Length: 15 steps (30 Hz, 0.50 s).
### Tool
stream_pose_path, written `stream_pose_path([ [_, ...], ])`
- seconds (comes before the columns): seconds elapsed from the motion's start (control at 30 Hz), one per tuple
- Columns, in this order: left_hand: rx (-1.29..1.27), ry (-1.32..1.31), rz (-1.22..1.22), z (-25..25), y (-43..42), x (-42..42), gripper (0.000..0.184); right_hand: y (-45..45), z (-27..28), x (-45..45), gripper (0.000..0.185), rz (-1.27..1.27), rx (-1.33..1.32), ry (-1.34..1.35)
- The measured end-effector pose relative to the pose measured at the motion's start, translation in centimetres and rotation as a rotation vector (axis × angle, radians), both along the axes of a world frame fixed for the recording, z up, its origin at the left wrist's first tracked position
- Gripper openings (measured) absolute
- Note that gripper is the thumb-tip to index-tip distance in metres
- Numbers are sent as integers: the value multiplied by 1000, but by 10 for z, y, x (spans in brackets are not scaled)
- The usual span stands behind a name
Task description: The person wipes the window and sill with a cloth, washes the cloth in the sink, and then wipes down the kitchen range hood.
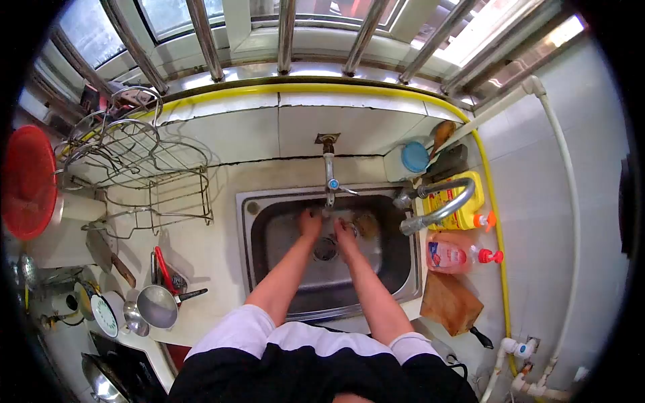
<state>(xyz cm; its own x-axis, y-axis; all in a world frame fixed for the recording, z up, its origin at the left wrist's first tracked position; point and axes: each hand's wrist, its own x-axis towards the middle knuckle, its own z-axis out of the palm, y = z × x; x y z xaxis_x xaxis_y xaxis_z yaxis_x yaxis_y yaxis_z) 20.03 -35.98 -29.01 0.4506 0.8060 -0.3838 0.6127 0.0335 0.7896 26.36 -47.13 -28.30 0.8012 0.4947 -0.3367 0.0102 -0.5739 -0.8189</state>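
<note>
Sink [245, 269] under faucet [329, 173], likely for drainage. Left hand [310, 224] near faucet, right hand [345, 232] beside brownish clump [367, 226]; grip openness and hold: can't tell.

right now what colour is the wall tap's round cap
The round cap is blue, clearest in the head view.

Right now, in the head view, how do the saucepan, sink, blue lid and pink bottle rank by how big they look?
Largest to smallest:
1. Sink
2. Pink bottle
3. Saucepan
4. Blue lid
True sizes may differ.
</note>
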Motion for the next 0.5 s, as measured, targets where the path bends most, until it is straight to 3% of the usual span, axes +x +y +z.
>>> stream_pose_path([
  [0.03, -239, -214, 130, 0, -3, -4, 30, 12, 37, -10, 41, -232, 130, 457],
  [0.07, -237, -210, 136, -2, -8, -6, 30, 23, 58, -14, 45, -466, 259, 914],
  [0.1, -268, -358, 220, -4, -16, -9, 30, 33, 50, -11, 45, -464, 255, 921],
  [0.17, -298, -497, 303, -3, -30, -14, 31, 47, 17, -4, 46, -479, 419, 1237],
  [0.2, -321, -495, 272, 2, -35, -15, 28, 44, -15, 3, 46, -480, 418, 1241],
  [0.23, -345, -491, 241, 7, -36, -16, 26, 34, -53, 10, 44, -289, 500, 1299],
  [0.3, -497, -484, 376, 14, -25, -7, 28, 38, -59, 5, 42, -97, 579, 1351],
  [0.37, -654, -484, 509, 6, -10, 2, 31, 64, -11, -22, 33, -453, 392, 881],
  [0.47, -1202, -732, 587, -41, 12, -3, 30, 60, -29, -48, 31, -389, 481, 676],
  [0.5, -1206, -731, 596, -49, 3, -4, 30, 57, -28, -49, 31, -366, 508, 610],
])
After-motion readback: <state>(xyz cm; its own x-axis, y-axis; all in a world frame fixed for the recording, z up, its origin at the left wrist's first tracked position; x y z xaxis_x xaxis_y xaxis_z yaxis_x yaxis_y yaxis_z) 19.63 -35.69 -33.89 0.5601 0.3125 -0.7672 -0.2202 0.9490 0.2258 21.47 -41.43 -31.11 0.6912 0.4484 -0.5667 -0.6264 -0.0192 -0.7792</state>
